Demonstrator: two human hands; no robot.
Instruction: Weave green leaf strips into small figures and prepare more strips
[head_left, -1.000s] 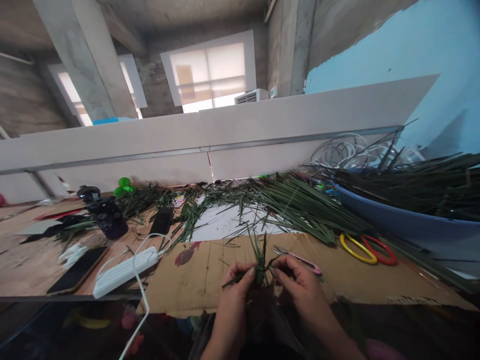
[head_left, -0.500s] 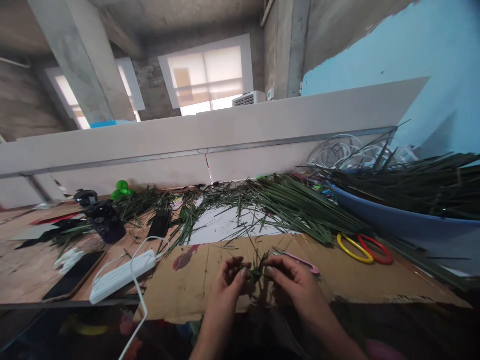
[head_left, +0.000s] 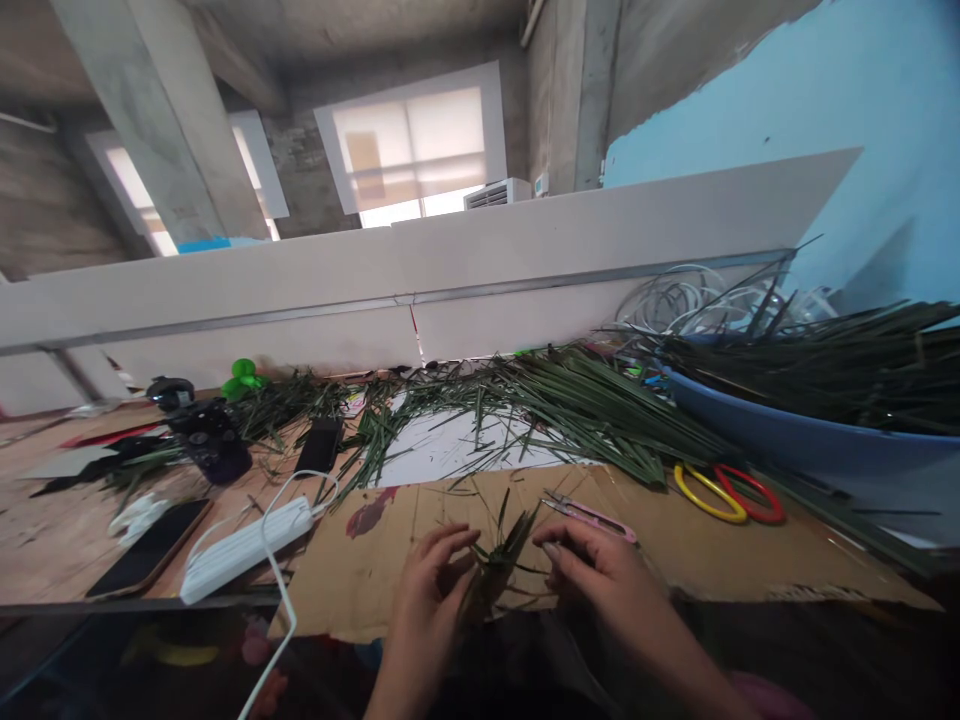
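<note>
half-open grips flanking leaf bundle

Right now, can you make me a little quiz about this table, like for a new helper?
1. True or false: the leaf bundle sits between the left hand and the right hand.
2. Which is nearer the right hand: the snips or the tub?
3. What colour is the tub?

Key: 1. True. 2. The snips. 3. Blue.
</note>
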